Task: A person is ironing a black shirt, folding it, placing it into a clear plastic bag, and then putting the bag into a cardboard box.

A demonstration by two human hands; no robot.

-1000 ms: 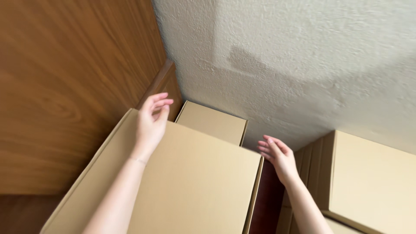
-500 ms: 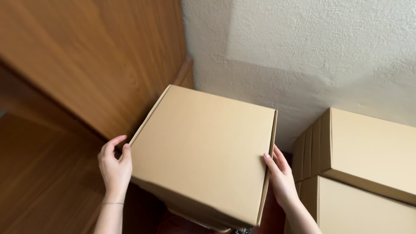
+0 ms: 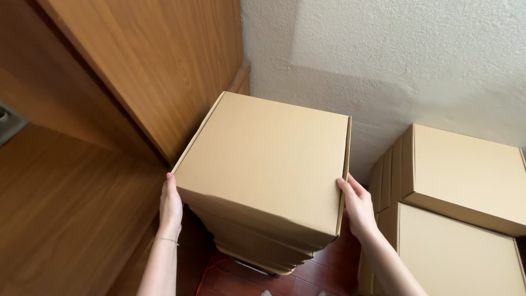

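The cardboard box [image 3: 268,159] on top hides most of the stack of boxes [image 3: 257,249] beneath it, whose foot cannot be made out. Both fingers of the left hand [image 3: 170,205] and right hand [image 3: 359,207] vanish behind its sides. The neighbouring boxes [image 3: 460,219] are cut by the right and bottom edges.

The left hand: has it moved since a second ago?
Yes. The left hand has dropped from the top of the cardboard box, near the wooden panel, to the box's left side.
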